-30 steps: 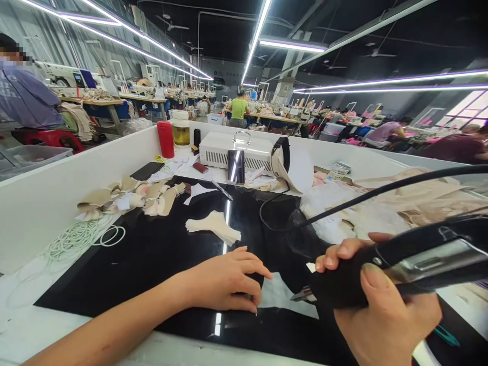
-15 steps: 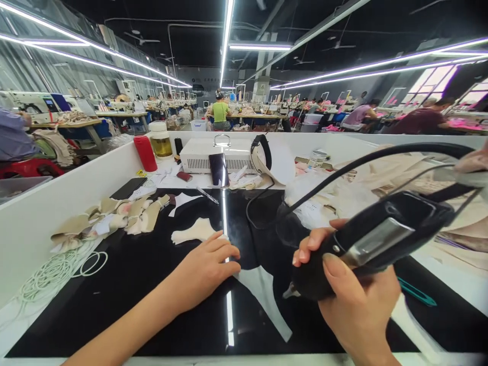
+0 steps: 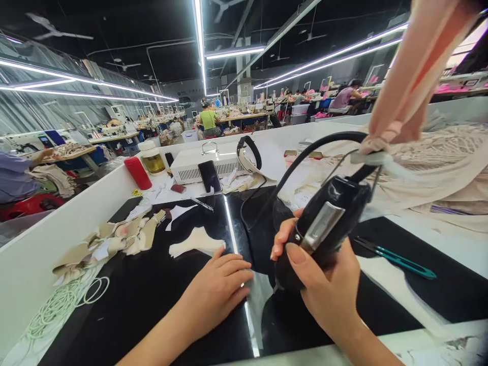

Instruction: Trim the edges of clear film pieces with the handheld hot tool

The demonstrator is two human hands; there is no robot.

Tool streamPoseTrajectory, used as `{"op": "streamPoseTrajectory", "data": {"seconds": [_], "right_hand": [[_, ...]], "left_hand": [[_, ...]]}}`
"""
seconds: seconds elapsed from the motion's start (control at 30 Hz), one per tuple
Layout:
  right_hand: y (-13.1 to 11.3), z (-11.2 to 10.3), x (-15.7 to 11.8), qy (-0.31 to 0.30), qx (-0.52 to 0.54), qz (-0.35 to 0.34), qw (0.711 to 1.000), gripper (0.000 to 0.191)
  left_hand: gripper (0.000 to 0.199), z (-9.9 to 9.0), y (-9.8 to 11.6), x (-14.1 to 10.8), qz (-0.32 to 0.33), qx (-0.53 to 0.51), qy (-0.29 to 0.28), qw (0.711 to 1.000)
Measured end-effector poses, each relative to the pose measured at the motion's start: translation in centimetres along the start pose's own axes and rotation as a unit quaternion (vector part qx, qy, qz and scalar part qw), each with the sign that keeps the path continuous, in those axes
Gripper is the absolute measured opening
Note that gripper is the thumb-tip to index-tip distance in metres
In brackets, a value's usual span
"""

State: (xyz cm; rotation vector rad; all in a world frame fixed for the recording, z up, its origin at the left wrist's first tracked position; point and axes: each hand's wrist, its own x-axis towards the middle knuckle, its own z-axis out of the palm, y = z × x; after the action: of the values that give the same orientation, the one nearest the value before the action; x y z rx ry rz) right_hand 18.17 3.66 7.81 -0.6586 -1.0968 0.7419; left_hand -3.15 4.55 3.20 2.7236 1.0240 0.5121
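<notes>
My right hand [image 3: 328, 290] is wrapped round a black corded hand tool [image 3: 324, 223] with a silver plate on its side. The tool's small metal tip points down at the right edge of a thin, translucent white cut piece [image 3: 259, 292]. On that piece's upper left part lies my left hand [image 3: 219, 284], palm down with fingers stretched out. Just beyond the left fingertips, cream shaped fabric pieces [image 3: 196, 241] rest on the black work surface [image 3: 145, 305]. A white curved piece [image 3: 396, 284] lies to the right of my right hand.
A teal-handled tweezers-like tool [image 3: 404, 262] lies at right. Beige fabric pieces [image 3: 118, 234] and coiled pale green cord [image 3: 64, 305] are at left. Behind stand a white vented box [image 3: 190, 168] and a phone [image 3: 209, 177]. A pinkish cloth strip [image 3: 404, 86] hangs by the tool's cable.
The view has swung right and tilted. The tool's tip has come to the translucent piece's edge, and my left hand has slid further over that piece.
</notes>
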Motion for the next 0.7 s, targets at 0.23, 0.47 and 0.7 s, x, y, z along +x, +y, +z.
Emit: {"op": "streamPoseTrajectory", "data": {"seconds": [0.23,0.47,0.7], "right_hand": [[-0.2,0.9,-0.7,0.011,-0.030,-0.004,0.999,0.023],[-0.2,0.6,-0.5,-0.003,-0.030,-0.007,1.000,0.027],[-0.2,0.7,-0.7,-0.002,-0.040,-0.004,0.999,0.025]], "left_hand": [[0.077,-0.6,2.0,0.6,-0.052,-0.146,-0.127,0.980],[0.083,-0.4,2.0,0.5,-0.049,-0.180,-0.135,0.973],[0.082,-0.5,2.1,0.5,-0.037,-0.155,-0.127,0.979]]}}
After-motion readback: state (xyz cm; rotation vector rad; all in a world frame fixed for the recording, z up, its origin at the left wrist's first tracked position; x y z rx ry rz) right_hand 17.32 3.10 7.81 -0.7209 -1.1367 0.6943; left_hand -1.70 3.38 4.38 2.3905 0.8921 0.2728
